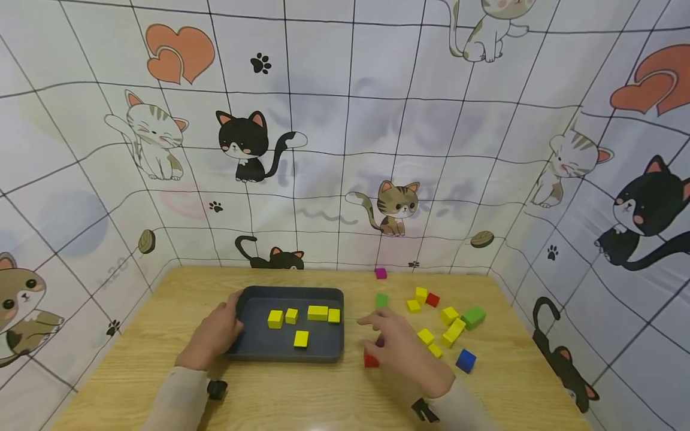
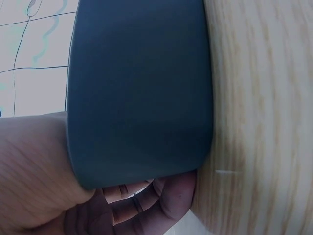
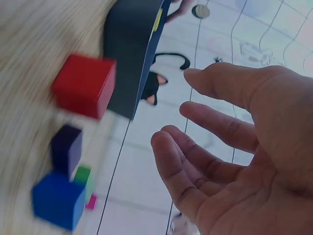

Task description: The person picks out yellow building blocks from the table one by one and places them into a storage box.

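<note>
A dark grey rectangular tray [image 1: 253,353] lies on the table with several yellow blocks [image 1: 275,319] in it. My left hand [image 1: 215,329] grips its left side; in the left wrist view the fingers [image 2: 176,198] bend round beyond the tray's outer wall [image 2: 142,98]. To the right of the tray my right hand [image 1: 401,347] hovers with thumb and fingers spread and nothing between them. Below that hand is a red block [image 1: 371,359], partly hidden in the head view. A dark purple block [image 3: 66,148] and a blue block [image 3: 59,199] show near it in the right wrist view.
Right of my right hand lie loose yellow blocks [image 1: 453,332], a green block [image 1: 474,318], a small red block [image 1: 433,300] and a blue block [image 1: 466,361]. Farther back are another green block [image 1: 381,300] and a magenta cube [image 1: 381,273]. Cat-patterned cloth [image 1: 323,149] encloses the table.
</note>
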The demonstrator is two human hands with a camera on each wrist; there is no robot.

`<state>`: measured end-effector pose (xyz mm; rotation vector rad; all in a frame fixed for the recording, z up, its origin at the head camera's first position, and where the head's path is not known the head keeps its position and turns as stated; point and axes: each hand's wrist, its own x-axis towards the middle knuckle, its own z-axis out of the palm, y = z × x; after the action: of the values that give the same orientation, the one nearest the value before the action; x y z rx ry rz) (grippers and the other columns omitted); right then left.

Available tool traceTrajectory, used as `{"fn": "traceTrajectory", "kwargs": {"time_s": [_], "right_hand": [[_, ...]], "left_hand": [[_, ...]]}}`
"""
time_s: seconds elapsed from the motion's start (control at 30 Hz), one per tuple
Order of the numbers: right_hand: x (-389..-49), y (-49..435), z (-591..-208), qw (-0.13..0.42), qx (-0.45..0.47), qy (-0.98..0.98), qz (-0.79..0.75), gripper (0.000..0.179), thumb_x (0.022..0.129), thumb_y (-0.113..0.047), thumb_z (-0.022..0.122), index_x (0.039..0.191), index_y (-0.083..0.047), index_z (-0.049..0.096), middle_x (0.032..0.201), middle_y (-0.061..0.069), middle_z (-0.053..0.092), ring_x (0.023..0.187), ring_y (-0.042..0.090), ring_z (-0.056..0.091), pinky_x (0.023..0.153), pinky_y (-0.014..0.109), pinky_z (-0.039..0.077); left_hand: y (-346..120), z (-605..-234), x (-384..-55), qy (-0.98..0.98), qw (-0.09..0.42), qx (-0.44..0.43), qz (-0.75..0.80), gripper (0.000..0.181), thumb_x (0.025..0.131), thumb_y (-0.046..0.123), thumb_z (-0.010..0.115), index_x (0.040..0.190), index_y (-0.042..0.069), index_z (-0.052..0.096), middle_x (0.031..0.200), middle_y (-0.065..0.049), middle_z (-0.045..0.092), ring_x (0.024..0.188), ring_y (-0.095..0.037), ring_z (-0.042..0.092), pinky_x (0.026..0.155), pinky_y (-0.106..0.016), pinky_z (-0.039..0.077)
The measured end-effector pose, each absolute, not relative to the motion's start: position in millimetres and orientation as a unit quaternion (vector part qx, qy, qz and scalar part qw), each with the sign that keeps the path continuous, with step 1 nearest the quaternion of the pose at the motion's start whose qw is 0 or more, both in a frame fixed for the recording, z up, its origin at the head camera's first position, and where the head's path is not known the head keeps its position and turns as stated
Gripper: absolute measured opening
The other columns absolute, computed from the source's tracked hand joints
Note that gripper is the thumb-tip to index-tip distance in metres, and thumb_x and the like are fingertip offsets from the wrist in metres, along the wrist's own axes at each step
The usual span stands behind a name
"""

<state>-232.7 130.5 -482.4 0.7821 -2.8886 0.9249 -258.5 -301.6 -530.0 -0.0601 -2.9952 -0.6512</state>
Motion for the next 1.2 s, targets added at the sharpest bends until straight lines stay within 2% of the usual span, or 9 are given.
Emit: {"fn": "traceTrajectory", "kwargs": {"time_s": [0.13, 0.27, 0.43, 0.57, 0.67, 0.73, 0.83, 0.93, 1.2], "right_hand": [[-226.3, 158.1, -484.8, 0.01, 0.226, -0.933, 0.279, 0.036, 0.1, -0.021, 0.092, 0.135, -0.016, 0.085, 0.127, 0.006, 0.075, 0.11, 0.027, 0.074, 0.089, 0.03, 0.063], [-216.0, 179.3, -486.7, -0.02, 0.178, -0.948, 0.262, 0.035, 0.1, -0.026, 0.093, 0.134, -0.02, 0.086, 0.125, 0.003, 0.075, 0.108, 0.021, 0.071, 0.088, 0.032, 0.063], [-201.9, 203.3, -491.5, -0.069, 0.113, -0.962, 0.239, 0.037, 0.097, -0.03, 0.096, 0.132, -0.024, 0.087, 0.127, 0.001, 0.074, 0.11, 0.018, 0.069, 0.097, 0.046, 0.066], [-192.9, 217.8, -495.5, -0.115, 0.084, -0.966, 0.216, 0.04, 0.092, -0.033, 0.099, 0.129, -0.027, 0.086, 0.136, 0.0, 0.076, 0.121, 0.025, 0.069, 0.11, 0.063, 0.062], [-189.1, 225.5, -498.6, -0.136, 0.081, -0.965, 0.209, 0.04, 0.089, -0.033, 0.102, 0.126, -0.028, 0.087, 0.136, -0.001, 0.078, 0.127, 0.028, 0.071, 0.114, 0.067, 0.06], [-187.4, 229.6, -500.2, -0.154, 0.077, -0.961, 0.217, 0.041, 0.088, -0.033, 0.102, 0.126, -0.028, 0.087, 0.133, -0.002, 0.078, 0.125, 0.026, 0.071, 0.111, 0.064, 0.062], [-185.8, 234.3, -503.5, -0.178, 0.078, -0.951, 0.239, 0.041, 0.088, -0.031, 0.103, 0.126, -0.027, 0.088, 0.126, -0.003, 0.075, 0.108, 0.02, 0.068, 0.097, 0.051, 0.066], [-185.2, 237.1, -506.8, -0.189, 0.091, -0.945, 0.252, 0.039, 0.089, -0.028, 0.102, 0.126, -0.025, 0.088, 0.122, -0.001, 0.074, 0.098, 0.019, 0.064, 0.084, 0.039, 0.063], [-185.8, 239.8, -507.7, -0.189, 0.123, -0.933, 0.279, 0.027, 0.093, -0.012, 0.096, 0.116, -0.023, 0.088, 0.113, -0.003, 0.073, 0.092, 0.02, 0.059, 0.076, 0.029, 0.052]], "left_hand": [[-302.1, -532.3, -259.1, -0.976, 0.035, -0.019, -0.213, 0.076, 0.104, 0.004, 0.06, 0.175, -0.005, 0.036, 0.134, -0.039, 0.07, 0.084, -0.03, 0.062, 0.078, -0.053, 0.058], [-302.0, -534.3, -258.7, -0.976, 0.035, -0.021, -0.212, 0.076, 0.104, 0.004, 0.06, 0.175, -0.005, 0.036, 0.136, -0.04, 0.069, 0.084, -0.03, 0.063, 0.079, -0.053, 0.058], [-301.8, -533.6, -256.9, -0.977, 0.035, -0.023, -0.21, 0.075, 0.104, 0.003, 0.061, 0.174, -0.006, 0.037, 0.133, -0.038, 0.07, 0.083, -0.03, 0.061, 0.078, -0.052, 0.058], [-302.3, -532.8, -257.2, -0.976, 0.033, -0.023, -0.212, 0.076, 0.103, 0.003, 0.06, 0.175, -0.006, 0.036, 0.128, -0.037, 0.07, 0.081, -0.029, 0.06, 0.076, -0.051, 0.056], [-302.8, -531.8, -258.8, -0.977, 0.036, -0.024, -0.21, 0.076, 0.103, 0.003, 0.06, 0.174, -0.005, 0.036, 0.125, -0.036, 0.07, 0.08, -0.03, 0.059, 0.075, -0.051, 0.055], [-302.8, -530.8, -259.8, -0.977, 0.039, -0.026, -0.209, 0.076, 0.103, 0.003, 0.06, 0.174, -0.005, 0.036, 0.124, -0.036, 0.07, 0.08, -0.03, 0.059, 0.075, -0.052, 0.055], [-303.0, -530.2, -261.0, -0.977, 0.041, -0.027, -0.206, 0.075, 0.103, 0.004, 0.061, 0.174, -0.005, 0.036, 0.125, -0.036, 0.07, 0.08, -0.03, 0.059, 0.075, -0.052, 0.056], [-302.8, -530.1, -261.0, -0.977, 0.041, -0.029, -0.206, 0.075, 0.104, 0.003, 0.061, 0.173, -0.006, 0.036, 0.126, -0.037, 0.07, 0.08, -0.03, 0.06, 0.075, -0.052, 0.057], [-302.3, -532.3, -261.0, -0.977, 0.036, -0.025, -0.207, 0.075, 0.103, 0.003, 0.06, 0.173, -0.006, 0.036, 0.128, -0.039, 0.07, 0.079, -0.03, 0.059, 0.073, -0.051, 0.056]]}}
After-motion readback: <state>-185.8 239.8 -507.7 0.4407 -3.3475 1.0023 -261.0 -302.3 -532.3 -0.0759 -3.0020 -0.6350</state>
